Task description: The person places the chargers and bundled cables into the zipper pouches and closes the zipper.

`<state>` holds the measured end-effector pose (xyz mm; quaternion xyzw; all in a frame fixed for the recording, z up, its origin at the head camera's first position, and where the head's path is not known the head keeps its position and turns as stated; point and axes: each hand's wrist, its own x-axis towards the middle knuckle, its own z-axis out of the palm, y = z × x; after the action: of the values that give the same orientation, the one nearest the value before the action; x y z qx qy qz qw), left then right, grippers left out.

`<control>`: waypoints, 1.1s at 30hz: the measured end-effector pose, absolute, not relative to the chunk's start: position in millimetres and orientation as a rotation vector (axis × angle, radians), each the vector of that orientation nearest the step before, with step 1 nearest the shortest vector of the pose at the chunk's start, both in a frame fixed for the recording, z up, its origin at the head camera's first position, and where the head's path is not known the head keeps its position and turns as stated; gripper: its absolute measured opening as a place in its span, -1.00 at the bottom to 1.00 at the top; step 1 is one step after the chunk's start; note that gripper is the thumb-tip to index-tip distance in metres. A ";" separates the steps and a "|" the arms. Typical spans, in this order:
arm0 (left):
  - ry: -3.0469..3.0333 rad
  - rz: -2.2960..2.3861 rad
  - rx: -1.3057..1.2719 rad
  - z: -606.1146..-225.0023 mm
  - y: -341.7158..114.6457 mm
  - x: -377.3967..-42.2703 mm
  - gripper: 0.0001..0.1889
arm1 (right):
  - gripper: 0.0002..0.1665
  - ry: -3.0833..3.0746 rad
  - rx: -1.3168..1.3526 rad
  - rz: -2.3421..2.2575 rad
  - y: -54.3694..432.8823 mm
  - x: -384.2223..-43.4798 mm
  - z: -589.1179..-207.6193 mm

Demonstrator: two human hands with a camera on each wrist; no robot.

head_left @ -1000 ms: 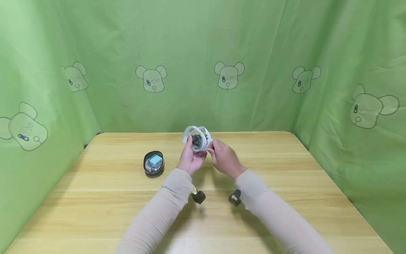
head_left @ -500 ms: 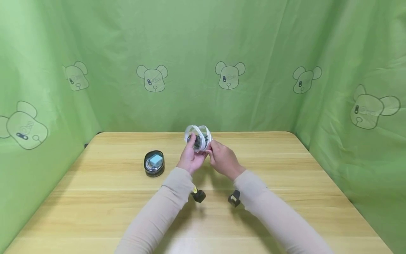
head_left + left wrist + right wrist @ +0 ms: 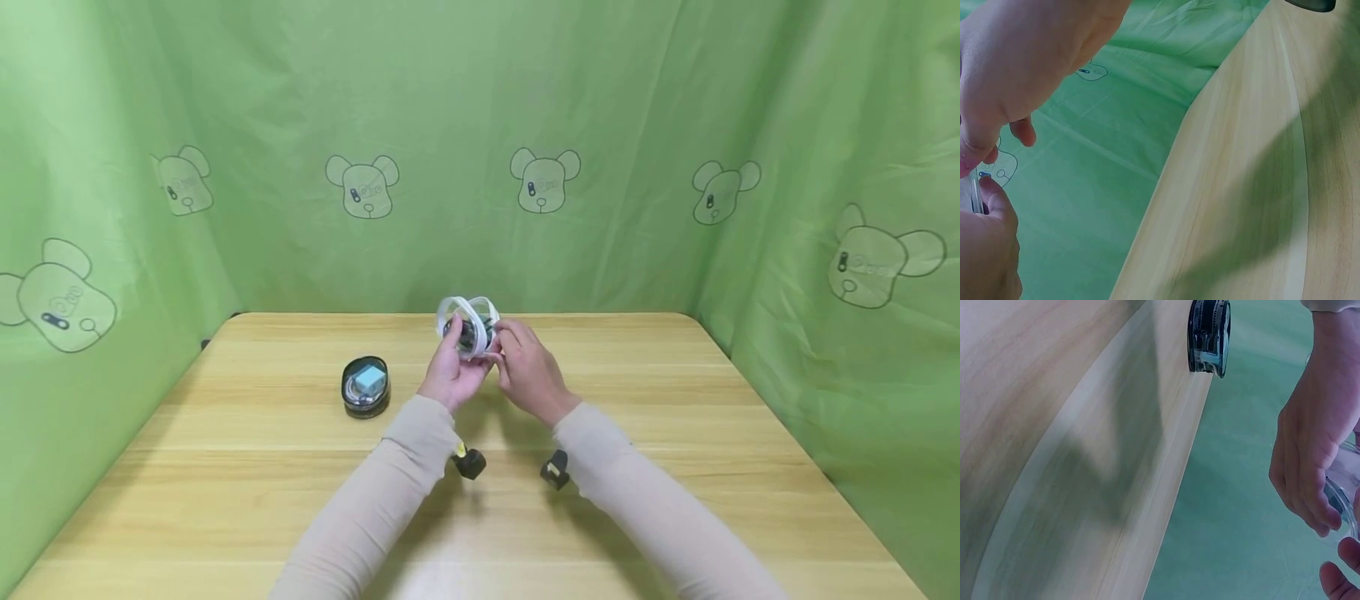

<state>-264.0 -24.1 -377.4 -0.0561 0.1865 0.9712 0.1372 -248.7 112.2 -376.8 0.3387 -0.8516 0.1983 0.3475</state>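
In the head view, a small clear case with white rims (image 3: pixel 480 332) is held up above the far part of the table, dark items inside it. My left hand (image 3: pixel 452 377) grips it from the left, thumb over its near face and fingers beneath. At its right edge my right hand (image 3: pixel 531 371) holds on with curled fingers and thumb; what exactly the fingertips pinch is too small to tell. A bit of the case's clear wall (image 3: pixel 1342 494) shows between the hands in the right wrist view.
A second clear case, black-rimmed (image 3: pixel 364 412), stands on the wooden table (image 3: pixel 247 475) left of the hands. A light blue block (image 3: pixel 370 380) and a coiled cable are inside. Green curtains (image 3: pixel 450 250) surround the table's back and sides.
The case has turned slightly in my left hand and shifted a little right. My right fingers have moved a little upward along its right edge. The black-rimmed case stays on the table.
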 end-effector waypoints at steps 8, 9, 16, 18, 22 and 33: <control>0.571 2.787 -0.139 -378.8 -25.3 -262.3 -0.32 | -0.81 -2.222 0.921 0.466 113.7 -250.7 -376.6; 0.582 2.786 -0.135 -379.0 -25.2 -262.3 -0.34 | -0.81 -2.224 0.926 0.465 113.8 -250.9 -376.9; 0.628 2.797 -0.170 -379.8 -24.0 -263.2 -0.40 | -0.80 -2.239 0.936 0.458 113.9 -251.4 -379.3; 0.613 2.800 -0.180 -379.4 -23.5 -263.9 -0.38 | -0.80 -2.242 0.931 0.448 114.0 -251.4 -379.4; 0.577 2.800 -0.203 -378.8 -22.3 -265.2 -0.37 | -0.80 -2.236 0.909 0.438 113.5 -251.1 -379.0; 0.576 2.822 -0.209 -378.3 -21.2 -267.1 -0.36 | -0.85 -2.259 0.752 0.394 112.7 -250.2 -380.0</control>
<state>-267.1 -21.2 -378.3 -0.0719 0.1979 0.9693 0.1266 -250.2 112.7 -380.0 0.2910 -0.8747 0.1524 0.3564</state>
